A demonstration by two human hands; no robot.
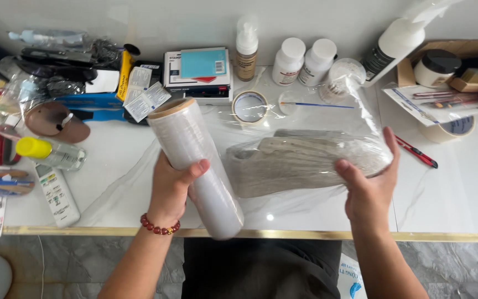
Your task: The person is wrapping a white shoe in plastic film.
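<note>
The left hand (168, 191) is closed around a roll of clear stretch film (196, 166), tilted with its far end up, while the right hand (370, 185) clamps the right end of a grey wrapped bundle (300, 160) lying on the white table (460, 194) at near centre. The film sheet (327, 102) runs loose from the roll over the bundle; if it slackens, it will likely wrinkle or cling to itself, and a tug could drag it over the tape ring (249, 107) and bottles (289, 61) beyond
</note>
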